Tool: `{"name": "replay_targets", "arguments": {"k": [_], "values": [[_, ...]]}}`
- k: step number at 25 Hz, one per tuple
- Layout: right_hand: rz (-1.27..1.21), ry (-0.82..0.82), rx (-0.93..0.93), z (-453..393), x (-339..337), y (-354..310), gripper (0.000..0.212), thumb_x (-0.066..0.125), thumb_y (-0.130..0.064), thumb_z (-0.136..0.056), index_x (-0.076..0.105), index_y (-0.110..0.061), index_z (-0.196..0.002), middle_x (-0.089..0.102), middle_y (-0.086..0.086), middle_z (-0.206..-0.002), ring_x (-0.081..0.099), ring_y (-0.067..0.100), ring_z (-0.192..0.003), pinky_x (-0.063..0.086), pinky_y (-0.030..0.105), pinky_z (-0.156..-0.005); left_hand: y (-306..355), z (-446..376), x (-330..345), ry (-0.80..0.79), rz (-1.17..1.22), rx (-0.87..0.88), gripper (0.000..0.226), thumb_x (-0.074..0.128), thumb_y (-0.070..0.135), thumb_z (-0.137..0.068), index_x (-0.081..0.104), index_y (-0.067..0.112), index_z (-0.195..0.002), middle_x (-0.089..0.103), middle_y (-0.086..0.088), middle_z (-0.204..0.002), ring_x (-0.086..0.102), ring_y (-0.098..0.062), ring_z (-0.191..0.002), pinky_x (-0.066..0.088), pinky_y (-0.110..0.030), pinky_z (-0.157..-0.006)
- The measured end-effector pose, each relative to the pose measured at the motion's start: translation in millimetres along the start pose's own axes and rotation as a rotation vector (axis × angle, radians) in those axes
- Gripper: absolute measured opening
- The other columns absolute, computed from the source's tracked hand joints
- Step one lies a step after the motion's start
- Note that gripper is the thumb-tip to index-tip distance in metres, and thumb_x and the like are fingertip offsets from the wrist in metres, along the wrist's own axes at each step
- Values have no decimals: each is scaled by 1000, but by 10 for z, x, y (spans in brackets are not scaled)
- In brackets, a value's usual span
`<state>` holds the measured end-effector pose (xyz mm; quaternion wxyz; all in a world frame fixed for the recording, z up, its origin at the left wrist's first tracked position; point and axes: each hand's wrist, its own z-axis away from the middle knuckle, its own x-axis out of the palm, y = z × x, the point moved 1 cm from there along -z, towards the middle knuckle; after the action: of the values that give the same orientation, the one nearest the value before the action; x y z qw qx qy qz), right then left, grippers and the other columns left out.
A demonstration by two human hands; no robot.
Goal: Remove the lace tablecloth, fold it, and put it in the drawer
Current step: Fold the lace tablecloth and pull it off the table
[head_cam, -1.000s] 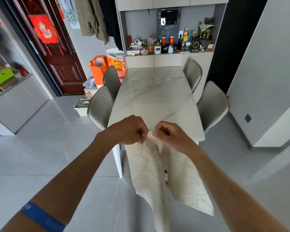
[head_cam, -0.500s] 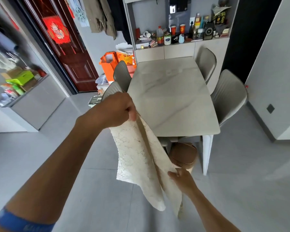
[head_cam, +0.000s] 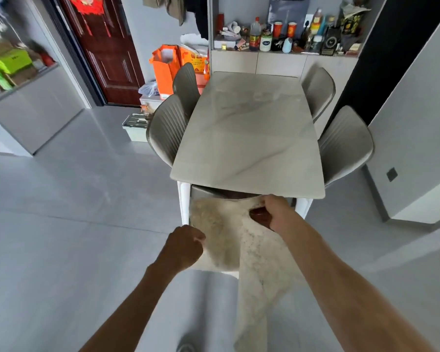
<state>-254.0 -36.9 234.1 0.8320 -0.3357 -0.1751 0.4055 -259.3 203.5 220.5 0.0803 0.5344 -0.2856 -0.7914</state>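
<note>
Head view shows the lace tablecloth (head_cam: 229, 237) already off the desk (head_cam: 249, 138) and hanging in the air just short of its near edge, held between both hands. The left hand (head_cam: 186, 246) has its grip closed in a fist on the cloth's lower left edge; the right hand (head_cam: 274, 212) pinches an upper edge, higher and farther forward, just below the desk's rim. From the left grip the cloth spreads up and to the right toward the other hand (a slanted span, not a level one), while from the right grip a long tail drops straight down past the right forearm toward the floor. That hanging length is the cloth's long axis. My guess is the next fold depends on gathering that tail, and the left hand, sitting lower, is the nearer one to reach it. No drawer is plainly visible from here.
</note>
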Motion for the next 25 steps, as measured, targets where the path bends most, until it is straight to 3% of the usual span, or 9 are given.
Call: {"name": "replay_targets", "arguments": {"k": [2, 4, 8, 10, 13, 15, 18, 21, 25], "values": [[-109, -10, 13, 53, 106, 30, 20, 47, 0, -90, 65, 1, -99, 70, 27, -86, 70, 34, -54, 55, 38, -42, 162, 3, 176, -9, 122, -21, 31, 56, 33, -86, 66, 36, -56, 64, 19, -68, 66, -9, -82, 39, -10, -64], [-167, -24, -20, 127, 161, 45, 29, 46, 6, -87, 64, 2, -109, 69, 30, -102, 71, 39, -72, 58, 43, -47, 311, -3, 279, 0, 225, -58, 54, 55, 60, -83, 51, 31, -38, 49, 14, -41, 57, 2, -54, 30, -13, -51], [-262, 11, -93, 235, 122, 53, 26, 48, 14, -77, 64, 0, -91, 71, 29, -94, 73, 41, -70, 61, 51, -62, 525, 3, 347, 40, 232, -109, 76, 39, 94, -61, 37, 21, -42, 39, 10, -36, 44, -4, -35, 31, -18, -48], [-291, 41, -118, 260, 79, 67, 22, 45, 9, -82, 63, -3, -86, 72, 25, -87, 74, 39, -68, 61, 53, -65, 593, 23, 373, 50, 208, -85, 67, 49, 91, -60, 40, 25, -49, 44, 13, -43, 48, -4, -40, 36, -18, -49], [-271, 107, -108, 253, -45, 96, 21, 43, -3, -87, 62, -8, -80, 70, 18, -79, 70, 34, -62, 62, 43, -57, 596, 32, 446, 166, 83, -22, 40, 63, 47, -84, 48, 20, -58, 47, 12, -53, 46, -5, -48, 52, -25, -59], [-85, 178, -144, 197, -228, 117, 20, 46, -14, -85, 65, -10, -77, 70, 14, -75, 68, 30, -57, 62, 40, -57, 512, -12, 407, 179, 23, 41, 32, 61, 28, -90, 59, 12, -63, 53, 7, -57, 45, -6, -51, 51, -23, -66], [565, 287, -228, 85, -587, 58, 21, 52, -27, -76, 63, -10, -80, 73, 11, -74, 71, 30, -61, 63, 45, -70, 414, -92, 158, 32, -108, 221, 27, 62, 21, -88, 69, 6, -66, 66, -4, -64, 56, -14, -59, 44, -21, -61], [1128, 276, -275, -6, -715, -7, 20, 57, -24, -69, 57, -10, -83, 67, 2, -70, 68, 26, -62, 57, 33, -66, 393, -163, -74, -74, -239, 328, 25, 63, 19, -87, 68, 7, -65, 65, -5, -64, 61, -18, -61, 46, -28, -60], [1571, 127, -660, -152, -517, 80, 14, 59, -31, -78, 55, -21, -87, 60, -3, -84, 58, 22, -77, 39, 29, -62, 458, -184, -225, -160, -384, 388, 19, 59, 10, -85, 72, 11, -71, 68, -4, -71, 63, -18, -66, 43, -24, -56]]}}
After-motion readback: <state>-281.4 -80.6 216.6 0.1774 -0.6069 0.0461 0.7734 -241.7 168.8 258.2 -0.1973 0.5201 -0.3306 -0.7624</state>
